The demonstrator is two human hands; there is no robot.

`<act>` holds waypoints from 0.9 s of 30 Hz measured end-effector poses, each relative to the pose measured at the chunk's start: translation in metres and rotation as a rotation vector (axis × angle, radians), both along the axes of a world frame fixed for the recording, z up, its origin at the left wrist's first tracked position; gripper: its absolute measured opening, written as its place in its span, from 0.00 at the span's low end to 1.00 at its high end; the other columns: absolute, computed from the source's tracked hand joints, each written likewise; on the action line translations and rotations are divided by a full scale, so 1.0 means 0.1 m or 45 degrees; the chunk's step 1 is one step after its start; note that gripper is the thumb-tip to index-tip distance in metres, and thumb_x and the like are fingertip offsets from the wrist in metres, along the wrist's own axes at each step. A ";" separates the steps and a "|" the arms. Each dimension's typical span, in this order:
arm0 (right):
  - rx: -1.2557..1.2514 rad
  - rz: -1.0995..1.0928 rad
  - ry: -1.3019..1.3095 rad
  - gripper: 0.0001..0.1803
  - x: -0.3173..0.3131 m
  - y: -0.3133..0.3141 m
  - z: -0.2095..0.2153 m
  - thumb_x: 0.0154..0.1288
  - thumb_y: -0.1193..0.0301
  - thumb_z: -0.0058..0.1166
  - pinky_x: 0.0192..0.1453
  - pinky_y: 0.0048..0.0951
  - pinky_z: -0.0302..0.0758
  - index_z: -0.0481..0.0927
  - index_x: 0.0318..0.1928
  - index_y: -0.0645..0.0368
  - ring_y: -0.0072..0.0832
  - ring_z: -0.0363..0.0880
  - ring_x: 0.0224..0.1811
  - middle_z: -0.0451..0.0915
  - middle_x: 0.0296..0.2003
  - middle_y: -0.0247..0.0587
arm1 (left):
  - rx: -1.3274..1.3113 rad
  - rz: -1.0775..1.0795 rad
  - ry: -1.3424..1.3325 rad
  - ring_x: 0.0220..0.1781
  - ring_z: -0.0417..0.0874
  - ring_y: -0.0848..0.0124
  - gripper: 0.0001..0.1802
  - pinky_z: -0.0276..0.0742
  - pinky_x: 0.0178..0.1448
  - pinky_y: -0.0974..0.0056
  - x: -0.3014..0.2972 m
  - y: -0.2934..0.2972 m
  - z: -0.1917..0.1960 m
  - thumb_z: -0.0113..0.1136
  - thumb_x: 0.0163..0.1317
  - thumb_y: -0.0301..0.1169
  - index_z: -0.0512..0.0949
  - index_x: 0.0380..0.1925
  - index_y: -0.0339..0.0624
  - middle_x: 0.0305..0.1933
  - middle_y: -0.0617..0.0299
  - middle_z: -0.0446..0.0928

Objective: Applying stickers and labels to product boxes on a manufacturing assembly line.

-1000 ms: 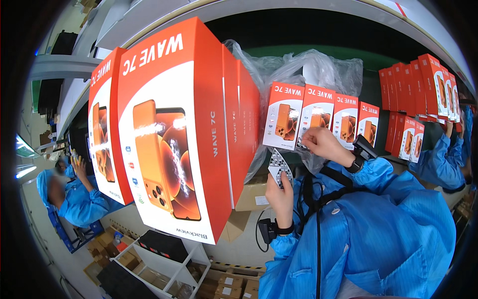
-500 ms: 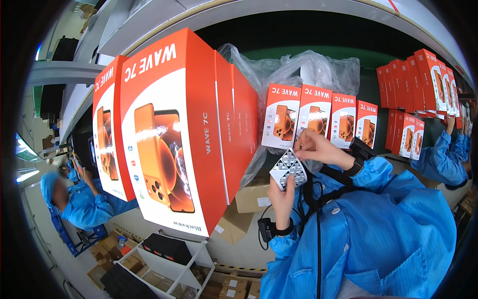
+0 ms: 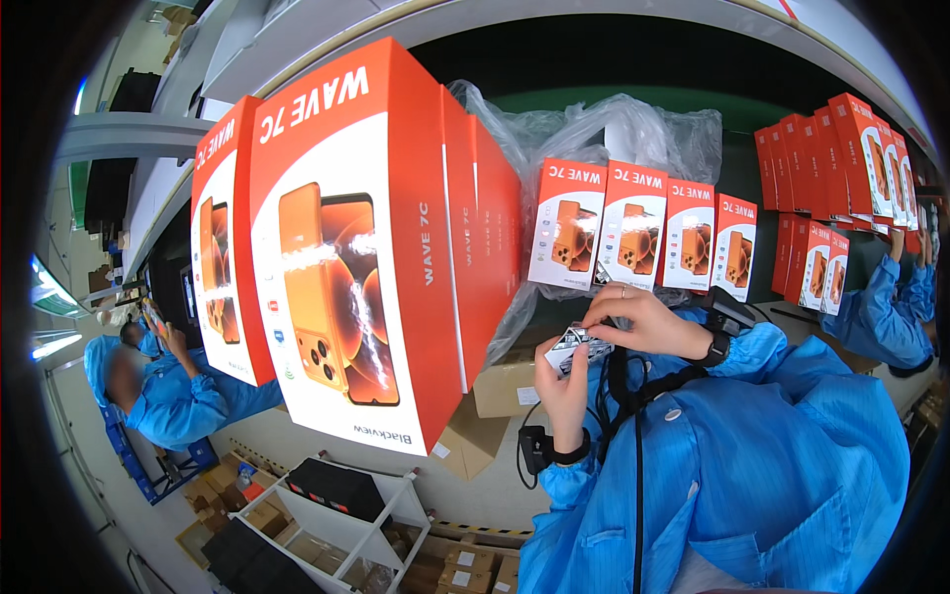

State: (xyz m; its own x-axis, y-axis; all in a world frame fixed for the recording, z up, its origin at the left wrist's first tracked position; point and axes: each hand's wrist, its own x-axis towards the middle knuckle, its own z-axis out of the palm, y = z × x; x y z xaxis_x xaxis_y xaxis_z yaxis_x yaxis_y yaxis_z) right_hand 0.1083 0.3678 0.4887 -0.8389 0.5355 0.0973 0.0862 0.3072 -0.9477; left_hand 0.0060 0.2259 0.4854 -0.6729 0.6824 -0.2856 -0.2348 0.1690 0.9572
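A small sheet of labels (image 3: 567,347), white with black and silver printing, is held in front of my body. My left hand (image 3: 563,398) grips its lower edge, the thumb lying over the printed side. My right hand (image 3: 645,323) is closed in a pinch at the sheet's upper right edge. Its fingertips cover part of the labels, so I cannot tell whether a label is lifted. Just beyond my hands stands a row of several red and white phone boxes (image 3: 567,223).
Large stacked phone boxes (image 3: 336,267) rise close on the left. Crumpled clear plastic (image 3: 683,144) lies behind the row. More red boxes (image 3: 821,163) stand at the right, near a co-worker's blue sleeve (image 3: 876,307). Another person (image 3: 178,396) works at far left. A white rack (image 3: 346,535) stands below.
The label sheet has tilted flatter, its printed face less visible. My right hand has moved slightly down and closer over the sheet. The view has shifted a little.
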 end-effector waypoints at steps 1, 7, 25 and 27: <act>-0.076 0.041 -0.047 0.08 0.00 0.00 0.01 0.57 0.75 0.59 0.45 0.29 0.74 0.80 0.38 0.61 0.31 0.77 0.40 0.77 0.35 0.39 | -0.030 -0.032 0.037 0.39 0.76 0.79 0.14 0.73 0.42 0.73 -0.02 -0.02 0.00 0.62 0.60 0.25 0.71 0.43 0.33 0.38 0.61 0.76; -0.177 0.106 -0.131 0.06 -0.05 0.02 0.07 0.56 0.74 0.60 0.39 0.30 0.75 0.80 0.35 0.61 0.31 0.79 0.32 0.79 0.30 0.38 | -0.090 -0.114 0.114 0.37 0.75 0.80 0.13 0.72 0.42 0.74 -0.11 -0.05 0.00 0.63 0.59 0.25 0.72 0.41 0.34 0.36 0.63 0.76; -0.251 -0.099 -0.336 0.08 -0.59 0.11 -0.19 0.52 0.71 0.59 0.31 0.28 0.75 0.80 0.29 0.63 0.31 0.81 0.26 0.80 0.25 0.43 | -0.577 0.048 0.741 0.34 0.80 0.50 0.12 0.73 0.37 0.56 -0.39 -0.06 -0.26 0.47 0.67 0.27 0.69 0.48 0.32 0.33 0.42 0.77; -0.168 -0.122 -0.332 0.06 -0.72 0.25 -0.23 0.53 0.72 0.57 0.30 0.30 0.75 0.80 0.27 0.63 0.32 0.81 0.24 0.80 0.22 0.43 | -0.620 0.064 0.736 0.33 0.80 0.50 0.12 0.73 0.37 0.56 -0.43 -0.10 -0.15 0.47 0.67 0.27 0.69 0.47 0.32 0.33 0.42 0.77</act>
